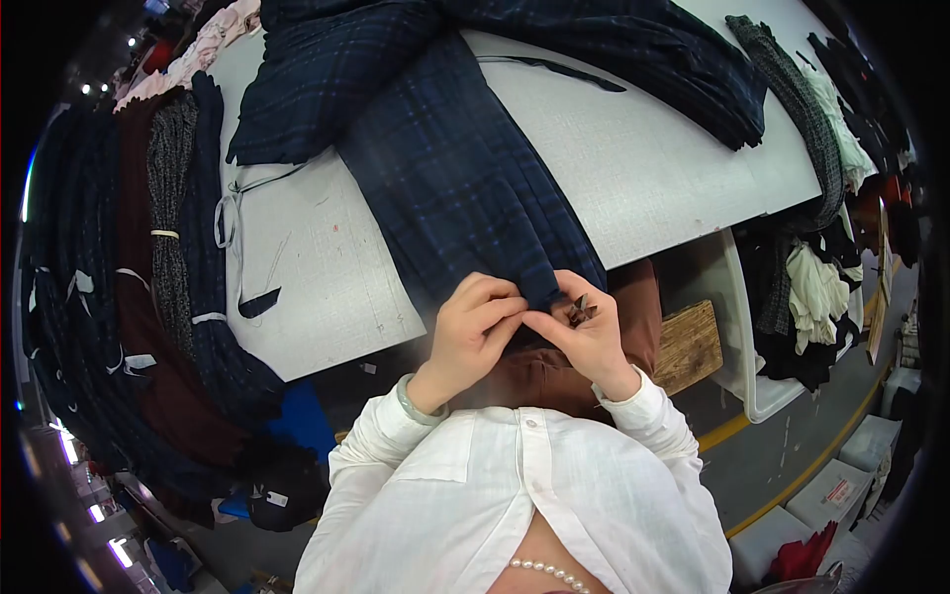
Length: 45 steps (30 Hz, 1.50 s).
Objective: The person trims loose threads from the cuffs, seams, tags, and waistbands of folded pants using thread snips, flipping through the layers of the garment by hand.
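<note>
A dark blue plaid garment (pixel 450 168) lies over the table, one long panel hanging toward me past the front edge. At that panel's lower end, my left hand (pixel 477 332) is closed with its fingertips pinching the cloth. My right hand (pixel 591 332) grips the same end beside it, and the two thumbs meet. Tucked in the curled fingers of my right hand is a small dark metal tool (pixel 581 312), which looks like thread snips, partly hidden. The bit of cloth between the fingertips is mostly covered.
The white table (pixel 673 188) ends just beyond my hands. Bundled dark garments (pixel 173 228) hang along its left side. At right stand a wooden box (pixel 690 346) and a white bin (pixel 747 327) with black and cream clothes. A dark strip (pixel 559 69) lies on the table.
</note>
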Each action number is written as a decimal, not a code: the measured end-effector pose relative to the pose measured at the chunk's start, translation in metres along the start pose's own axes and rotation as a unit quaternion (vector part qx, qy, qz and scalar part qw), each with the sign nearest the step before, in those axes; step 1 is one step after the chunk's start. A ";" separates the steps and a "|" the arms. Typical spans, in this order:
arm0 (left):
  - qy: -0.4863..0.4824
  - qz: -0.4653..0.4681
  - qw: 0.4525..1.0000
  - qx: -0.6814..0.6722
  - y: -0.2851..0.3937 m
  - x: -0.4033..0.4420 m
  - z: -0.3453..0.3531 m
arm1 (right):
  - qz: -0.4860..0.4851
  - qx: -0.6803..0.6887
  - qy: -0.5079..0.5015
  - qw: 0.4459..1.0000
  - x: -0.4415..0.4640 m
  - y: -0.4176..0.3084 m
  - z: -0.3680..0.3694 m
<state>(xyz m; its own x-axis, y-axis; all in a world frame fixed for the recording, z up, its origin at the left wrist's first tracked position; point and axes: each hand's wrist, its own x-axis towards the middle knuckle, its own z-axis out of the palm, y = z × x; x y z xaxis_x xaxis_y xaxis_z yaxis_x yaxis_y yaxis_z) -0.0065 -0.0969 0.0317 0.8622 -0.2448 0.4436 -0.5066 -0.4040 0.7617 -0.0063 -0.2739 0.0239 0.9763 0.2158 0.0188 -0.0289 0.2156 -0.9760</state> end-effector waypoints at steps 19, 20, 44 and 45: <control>0.022 -0.267 0.930 0.252 -0.047 -0.050 -0.078 | 0.180 0.360 0.049 0.914 0.037 0.035 -0.012; 0.055 -0.347 0.911 0.218 -0.054 -0.059 -0.088 | 0.155 0.359 0.022 0.920 0.040 0.038 -0.016; 0.344 -0.383 0.857 0.003 -0.234 0.090 -0.227 | -0.027 -0.318 0.095 0.943 0.008 0.012 -0.058; 0.358 -0.441 0.818 -0.088 -0.260 0.103 -0.247 | -0.026 -0.306 0.103 0.946 0.008 0.011 -0.053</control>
<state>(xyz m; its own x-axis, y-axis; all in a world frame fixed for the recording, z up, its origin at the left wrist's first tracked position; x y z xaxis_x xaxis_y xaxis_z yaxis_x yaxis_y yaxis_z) 0.2156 0.2010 -0.0040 0.7074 0.6780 -0.1999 0.2691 0.0032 0.9631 0.0131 -0.3204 0.0023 0.9958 0.0159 0.0901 0.0893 -0.3844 -0.9189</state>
